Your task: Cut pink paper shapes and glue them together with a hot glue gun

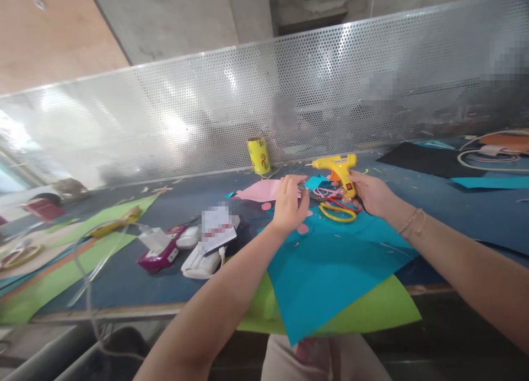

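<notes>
My right hand (370, 194) is wrapped round the handle of a yellow hot glue gun (335, 163), whose nozzle points left. My left hand (290, 202) hovers low over the table, its thumb and fingers apart, beside a pink paper sheet (258, 190). A small folded piece of blue paper (316, 182) lies just right of its fingertips. Below the glue gun are scissors with red and yellow handles (341, 212), partly covered by paper scraps. A large blue sheet (330, 265) spreads beneath both hands, over a green sheet (372, 309) that overhangs the table edge.
A yellow can-shaped container (258, 156) stands by the perforated metal screen (198, 111). Left of my forearm are a purple power strip (159, 253) and a white adapter (201, 264) with cords. Black paper (417, 158) lies right; green sheets (78, 271) lie left.
</notes>
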Available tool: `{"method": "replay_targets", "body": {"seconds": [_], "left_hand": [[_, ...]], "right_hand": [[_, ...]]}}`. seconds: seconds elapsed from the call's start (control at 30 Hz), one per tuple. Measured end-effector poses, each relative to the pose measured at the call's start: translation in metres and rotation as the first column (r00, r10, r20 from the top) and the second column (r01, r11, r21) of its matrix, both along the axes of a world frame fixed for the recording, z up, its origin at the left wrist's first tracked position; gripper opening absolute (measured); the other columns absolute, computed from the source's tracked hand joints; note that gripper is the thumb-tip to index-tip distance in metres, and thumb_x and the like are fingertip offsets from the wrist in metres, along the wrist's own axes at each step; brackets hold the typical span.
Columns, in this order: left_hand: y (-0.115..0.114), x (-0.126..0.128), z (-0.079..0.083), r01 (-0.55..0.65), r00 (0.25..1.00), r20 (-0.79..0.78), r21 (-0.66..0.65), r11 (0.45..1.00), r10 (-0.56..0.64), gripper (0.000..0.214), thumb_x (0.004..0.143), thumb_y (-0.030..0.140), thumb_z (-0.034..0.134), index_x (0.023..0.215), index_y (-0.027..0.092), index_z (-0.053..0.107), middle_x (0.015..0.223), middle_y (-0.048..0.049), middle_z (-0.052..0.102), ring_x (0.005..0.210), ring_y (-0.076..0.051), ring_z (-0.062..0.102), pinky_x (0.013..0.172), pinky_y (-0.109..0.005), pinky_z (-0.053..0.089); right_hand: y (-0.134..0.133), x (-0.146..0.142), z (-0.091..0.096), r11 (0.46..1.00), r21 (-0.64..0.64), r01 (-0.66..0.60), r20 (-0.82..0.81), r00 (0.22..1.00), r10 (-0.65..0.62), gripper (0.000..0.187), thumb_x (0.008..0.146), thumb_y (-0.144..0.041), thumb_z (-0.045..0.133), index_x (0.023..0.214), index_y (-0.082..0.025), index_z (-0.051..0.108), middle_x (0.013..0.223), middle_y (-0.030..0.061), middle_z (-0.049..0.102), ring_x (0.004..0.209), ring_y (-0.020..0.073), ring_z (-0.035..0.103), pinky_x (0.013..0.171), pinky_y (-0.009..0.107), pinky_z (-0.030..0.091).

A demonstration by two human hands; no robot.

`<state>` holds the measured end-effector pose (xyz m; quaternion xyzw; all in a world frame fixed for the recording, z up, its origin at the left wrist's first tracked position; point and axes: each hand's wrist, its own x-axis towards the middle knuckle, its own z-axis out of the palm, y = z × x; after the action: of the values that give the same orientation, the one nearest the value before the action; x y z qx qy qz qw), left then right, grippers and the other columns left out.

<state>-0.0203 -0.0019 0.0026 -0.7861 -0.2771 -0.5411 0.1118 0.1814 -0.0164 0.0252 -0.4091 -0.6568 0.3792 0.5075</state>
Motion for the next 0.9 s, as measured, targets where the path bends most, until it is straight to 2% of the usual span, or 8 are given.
{"method": "replay_targets", "body": {"seconds": [0.07,0.13,0.27,0.43,0.5,0.63,0.9], "left_hand": [[-0.001,0.000,0.000,0.013,1.000,-0.012,0.002,1.000,-0.013,0.023,0.085,0.020,0.036,0.106,0.016,0.043,0.094,-0.0075,0.053,0.090,-0.017,0.049,0.079,-0.034,0.041],[-0.002,0.001,0.001,0.032,0.999,-0.019,0.004,0.999,-0.032,0.022,0.084,0.019,0.037,0.105,0.016,0.044,0.093,-0.0074,0.053,0.089,-0.017,0.049,0.080,-0.034,0.041],[-0.003,0.001,0.001,0.038,0.998,-0.040,-0.005,0.999,-0.038,0.021,0.082,0.016,0.038,0.102,0.016,0.045,0.091,-0.0066,0.055,0.087,-0.017,0.049,0.078,-0.034,0.042],[-0.003,0.002,0.002,0.050,0.990,-0.132,-0.006,0.999,-0.050,0.019,0.081,0.015,0.039,0.099,0.015,0.047,0.088,-0.0071,0.056,0.085,-0.017,0.050,0.077,-0.033,0.043],[-0.003,0.003,0.002,0.049,0.982,-0.184,-0.022,0.999,-0.053,0.019,0.081,0.015,0.038,0.098,0.014,0.048,0.088,-0.0076,0.056,0.084,-0.017,0.050,0.077,-0.033,0.043],[-0.003,0.004,0.002,0.030,0.967,-0.252,-0.066,0.997,-0.046,0.020,0.082,0.016,0.037,0.098,0.015,0.049,0.087,-0.0078,0.056,0.084,-0.018,0.051,0.077,-0.034,0.043],[-0.001,0.003,0.002,-0.024,0.978,-0.207,-0.100,0.995,0.003,0.019,0.081,0.016,0.038,0.096,0.015,0.050,0.088,-0.0079,0.057,0.084,-0.019,0.051,0.078,-0.034,0.042]], "right_hand": [[-0.001,0.001,0.002,0.981,-0.181,-0.075,-0.150,0.988,0.047,0.017,0.072,-0.023,0.040,0.085,-0.025,0.052,0.078,0.0057,0.062,0.058,0.0170,0.055,0.041,0.030,0.046],[-0.001,0.003,0.001,0.962,-0.245,-0.118,-0.258,0.965,0.053,0.020,0.067,-0.017,0.043,0.084,-0.024,0.052,0.080,0.0048,0.061,0.058,0.0156,0.054,0.042,0.028,0.046],[0.004,0.007,-0.003,0.962,-0.237,-0.135,-0.267,0.961,0.069,0.023,0.065,-0.014,0.043,0.085,-0.023,0.051,0.072,0.0019,0.058,0.050,0.0125,0.049,0.038,0.026,0.042],[0.004,0.003,-0.002,0.951,-0.300,-0.080,-0.247,0.969,0.003,0.023,0.064,-0.014,0.048,0.085,-0.022,0.049,0.064,-0.0012,0.053,0.043,0.0086,0.044,0.033,0.022,0.038],[0.001,0.000,0.001,0.933,-0.342,-0.110,-0.279,0.960,0.011,0.024,0.063,-0.013,0.050,0.085,-0.021,0.049,0.061,-0.0027,0.051,0.041,0.0070,0.043,0.032,0.020,0.035],[-0.006,-0.006,0.005,0.923,-0.341,-0.177,-0.331,0.942,0.058,0.027,0.061,-0.010,0.054,0.085,-0.021,0.049,0.060,-0.0039,0.050,0.041,0.0056,0.043,0.031,0.016,0.031],[-0.007,-0.003,0.001,0.941,-0.302,-0.150,-0.268,0.961,0.067,0.025,0.064,-0.014,0.058,0.086,-0.023,0.050,0.060,-0.0046,0.050,0.040,0.0056,0.044,0.030,0.016,0.025]]}}
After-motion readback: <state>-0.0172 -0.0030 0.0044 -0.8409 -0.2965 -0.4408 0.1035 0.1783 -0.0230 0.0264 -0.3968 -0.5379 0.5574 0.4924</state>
